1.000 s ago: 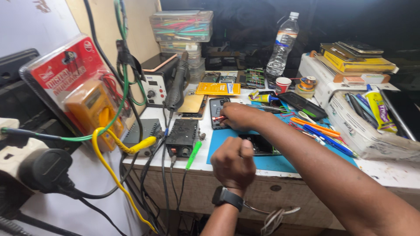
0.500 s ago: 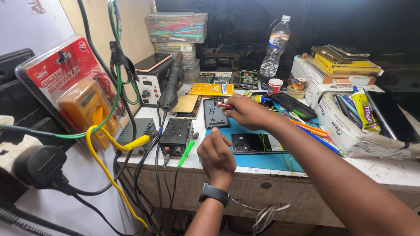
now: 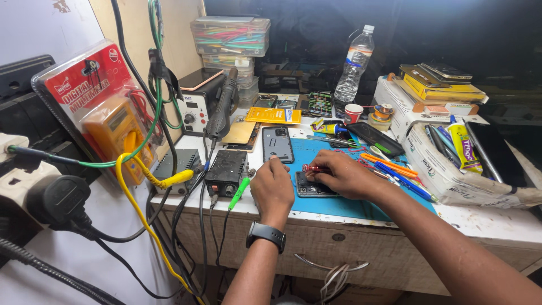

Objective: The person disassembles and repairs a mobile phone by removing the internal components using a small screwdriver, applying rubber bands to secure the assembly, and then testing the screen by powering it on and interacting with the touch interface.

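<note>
The left hand (image 3: 273, 184) rests curled beside the open phone (image 3: 312, 186) on the blue mat (image 3: 361, 197). The right hand (image 3: 339, 175) pinches a red screwdriver (image 3: 311, 168) over it. A slip could scratch it, and the nearby cables (image 3: 214, 197) might snag.

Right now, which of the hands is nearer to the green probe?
Left. The left hand lies just right of the green probe; the right hand is farther right, over the opened phone.

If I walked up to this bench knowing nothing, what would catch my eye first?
Probably the two hands at the middle: the right hand holds a red-handled screwdriver over an opened phone on the blue mat, the left hand beside it. Next, the yellow multimeter in its red pack, hanging at left among cables.
</note>
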